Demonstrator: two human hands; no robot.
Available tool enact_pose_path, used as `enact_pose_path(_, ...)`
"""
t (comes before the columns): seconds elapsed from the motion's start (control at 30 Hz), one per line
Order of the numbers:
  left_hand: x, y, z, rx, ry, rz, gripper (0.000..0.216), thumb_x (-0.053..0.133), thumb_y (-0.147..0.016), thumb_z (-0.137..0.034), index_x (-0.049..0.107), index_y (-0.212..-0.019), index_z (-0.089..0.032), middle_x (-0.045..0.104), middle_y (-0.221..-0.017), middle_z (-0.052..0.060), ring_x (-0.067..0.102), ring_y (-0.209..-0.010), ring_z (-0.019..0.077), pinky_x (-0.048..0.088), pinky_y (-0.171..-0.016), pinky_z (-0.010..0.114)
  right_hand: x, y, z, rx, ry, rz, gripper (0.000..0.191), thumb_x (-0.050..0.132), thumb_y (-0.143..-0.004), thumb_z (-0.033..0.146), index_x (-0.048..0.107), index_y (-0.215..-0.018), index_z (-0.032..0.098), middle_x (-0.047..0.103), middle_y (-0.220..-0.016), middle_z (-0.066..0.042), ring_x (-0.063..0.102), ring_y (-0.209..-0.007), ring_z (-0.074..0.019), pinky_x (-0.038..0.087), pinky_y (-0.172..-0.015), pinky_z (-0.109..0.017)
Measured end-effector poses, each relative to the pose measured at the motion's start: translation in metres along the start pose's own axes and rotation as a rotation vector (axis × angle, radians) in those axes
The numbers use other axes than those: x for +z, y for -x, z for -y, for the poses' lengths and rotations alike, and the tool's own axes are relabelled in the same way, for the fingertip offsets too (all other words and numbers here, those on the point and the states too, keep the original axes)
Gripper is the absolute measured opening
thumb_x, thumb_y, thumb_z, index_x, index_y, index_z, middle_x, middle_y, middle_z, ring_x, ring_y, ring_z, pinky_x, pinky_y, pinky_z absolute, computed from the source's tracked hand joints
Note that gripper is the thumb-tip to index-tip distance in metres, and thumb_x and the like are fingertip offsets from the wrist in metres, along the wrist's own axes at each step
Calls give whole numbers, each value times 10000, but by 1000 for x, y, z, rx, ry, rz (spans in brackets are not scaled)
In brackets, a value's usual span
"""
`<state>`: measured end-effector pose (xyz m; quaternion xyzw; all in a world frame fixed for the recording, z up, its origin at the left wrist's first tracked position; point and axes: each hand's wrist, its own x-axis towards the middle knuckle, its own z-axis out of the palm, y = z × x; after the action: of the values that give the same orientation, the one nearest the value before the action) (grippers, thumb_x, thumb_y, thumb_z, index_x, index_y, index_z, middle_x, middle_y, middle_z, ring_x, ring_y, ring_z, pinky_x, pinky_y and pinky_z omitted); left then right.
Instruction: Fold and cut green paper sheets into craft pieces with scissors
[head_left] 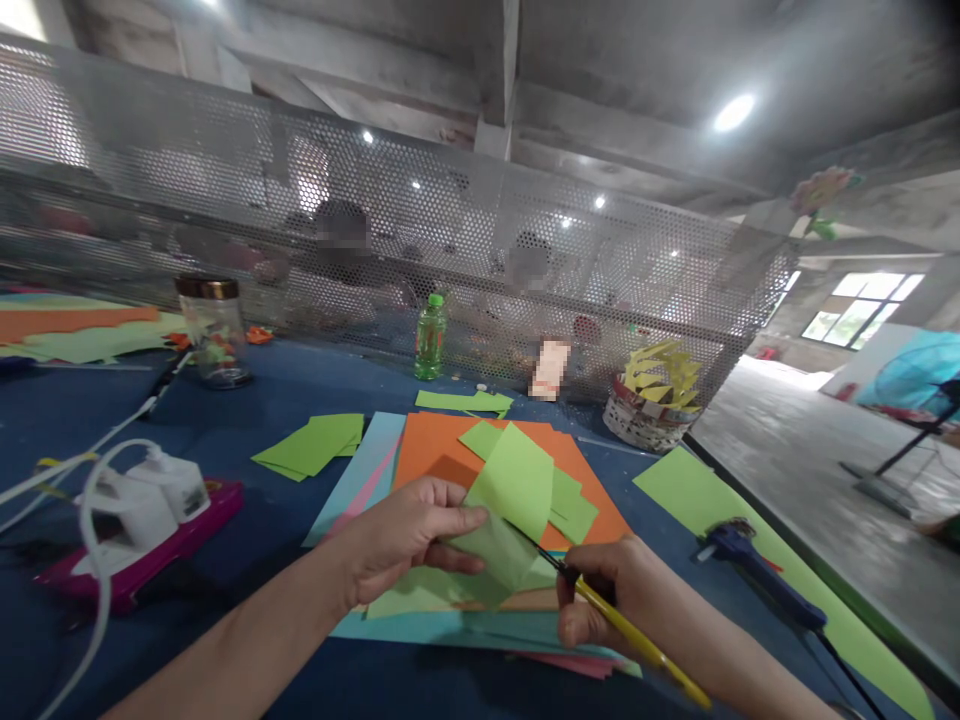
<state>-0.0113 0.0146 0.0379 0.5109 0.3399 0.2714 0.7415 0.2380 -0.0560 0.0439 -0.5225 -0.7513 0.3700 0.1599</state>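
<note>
My left hand pinches a piece of light green paper between thumb and fingers, above a stack of coloured sheets. In my right hand is a pair of scissors with a yellow handle. Its dark, thin blades reach to the green paper, between a bright upper part and a shaded lower part. Beneath lie an orange sheet, light blue paper and smaller green pieces. My right fingers partly hide the scissors.
More green pieces lie left of the stack. A pink power strip with white plugs and cables, a lidded jar, a green bottle, a basket and a blue glue gun surround it. A perforated metal screen stands behind.
</note>
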Motion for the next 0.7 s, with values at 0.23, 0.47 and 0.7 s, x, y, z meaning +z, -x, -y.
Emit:
enact_pose_path(0.23, 1, 1, 0, -4, -34, 16, 231, 705, -776, -341, 752, -855, -129, 749, -916, 97, 678, -835, 186, 566, -761, 274, 0, 5, 9, -89, 80, -6, 424, 576, -844, 572, 517, -749, 164, 392, -596, 66, 269, -534, -78, 191, -439, -207)
enact_pose_path(0.47, 3, 1, 2, 3, -51, 38, 200, 693, -788, -336, 752, -818, -148, 750, -875, 71, 674, -817, 177, 564, -762, 272, 3, 5, 14, -137, 83, -1, 431, 498, -890, 574, 479, -742, 170, 393, -627, 58, 268, -550, -78, 187, -448, -206)
enact_pose_path(0.7, 3, 0, 4, 7, -52, 79, 221, 658, -817, -326, 757, -879, -139, 751, -907, 81, 678, -836, 179, 560, -762, 259, 3, 5, 6, -124, 116, 17, 451, 462, -902, 590, 475, -739, 169, 357, -627, 63, 258, -557, -80, 186, -462, -220)
